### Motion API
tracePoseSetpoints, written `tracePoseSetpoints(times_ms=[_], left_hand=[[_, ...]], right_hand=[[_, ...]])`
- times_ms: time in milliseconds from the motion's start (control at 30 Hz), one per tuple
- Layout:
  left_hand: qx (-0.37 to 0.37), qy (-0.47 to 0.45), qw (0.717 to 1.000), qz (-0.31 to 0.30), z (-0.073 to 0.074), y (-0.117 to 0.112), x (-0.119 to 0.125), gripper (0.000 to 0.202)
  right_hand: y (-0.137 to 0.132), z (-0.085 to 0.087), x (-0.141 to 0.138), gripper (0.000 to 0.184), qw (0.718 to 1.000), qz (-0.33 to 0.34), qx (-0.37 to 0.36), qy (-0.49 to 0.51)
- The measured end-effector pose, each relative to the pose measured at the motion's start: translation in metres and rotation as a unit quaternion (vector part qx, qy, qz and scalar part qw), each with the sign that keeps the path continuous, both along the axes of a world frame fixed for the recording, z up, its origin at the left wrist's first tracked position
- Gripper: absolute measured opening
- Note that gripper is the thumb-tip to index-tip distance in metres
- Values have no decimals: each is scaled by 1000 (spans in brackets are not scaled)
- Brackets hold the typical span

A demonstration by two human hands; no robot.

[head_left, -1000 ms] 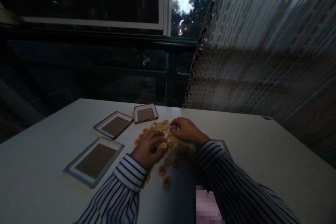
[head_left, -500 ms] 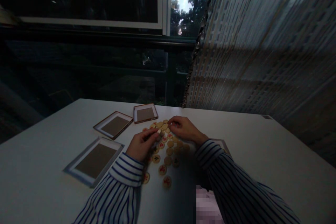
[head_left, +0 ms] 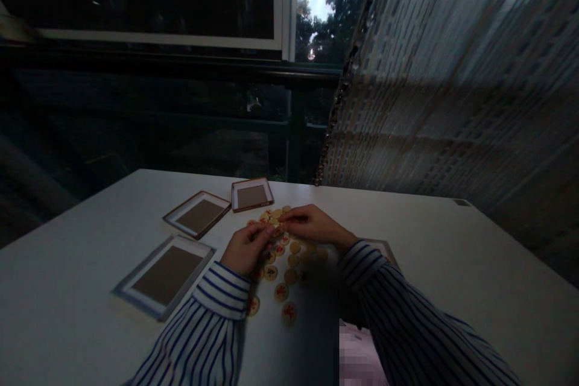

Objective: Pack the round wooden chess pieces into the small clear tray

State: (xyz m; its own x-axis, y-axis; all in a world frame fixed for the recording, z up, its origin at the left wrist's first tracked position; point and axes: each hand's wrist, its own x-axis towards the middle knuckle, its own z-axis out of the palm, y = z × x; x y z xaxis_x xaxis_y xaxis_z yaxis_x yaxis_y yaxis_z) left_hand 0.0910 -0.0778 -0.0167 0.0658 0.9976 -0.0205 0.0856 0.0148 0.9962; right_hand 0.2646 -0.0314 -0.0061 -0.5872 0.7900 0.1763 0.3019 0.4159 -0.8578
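Observation:
Round wooden Chinese chess pieces (head_left: 281,292), several with red or dark characters and others blank side up, lie scattered on the white table between my arms. Pinched in the fingertips of my left hand (head_left: 246,246) are one or more of these pieces, mostly covered by the fingers. My right hand (head_left: 314,224) is closed with its fingertips right beside the left ones, at a Chinese chess piece (head_left: 277,229) between the two hands. Part of the pile is hidden beneath both hands.
On the left are a larger shallow tray (head_left: 165,274), a second tray (head_left: 199,215) and a smaller one (head_left: 252,195) behind. Another box-like edge (head_left: 382,247) shows under my right forearm. A bead curtain (head_left: 434,72) hangs beyond the table (head_left: 461,271), by the window.
My right hand has moved left from the far pieces to my left fingertips. My left hand stays nearly in place, still pinching. The camera view has shifted slightly.

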Motion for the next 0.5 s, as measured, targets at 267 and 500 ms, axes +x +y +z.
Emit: tracePoseSetpoints(times_ms=[267, 500], left_hand=[[-29, -32, 999, -11, -4, -1, 1, 33], [-27, -16, 999, -13, -11, 3, -2, 33]], right_hand=[[0, -2, -3, 34, 998, 41, -50, 5], [-2, 1, -3, 35, 998, 26, -52, -24]])
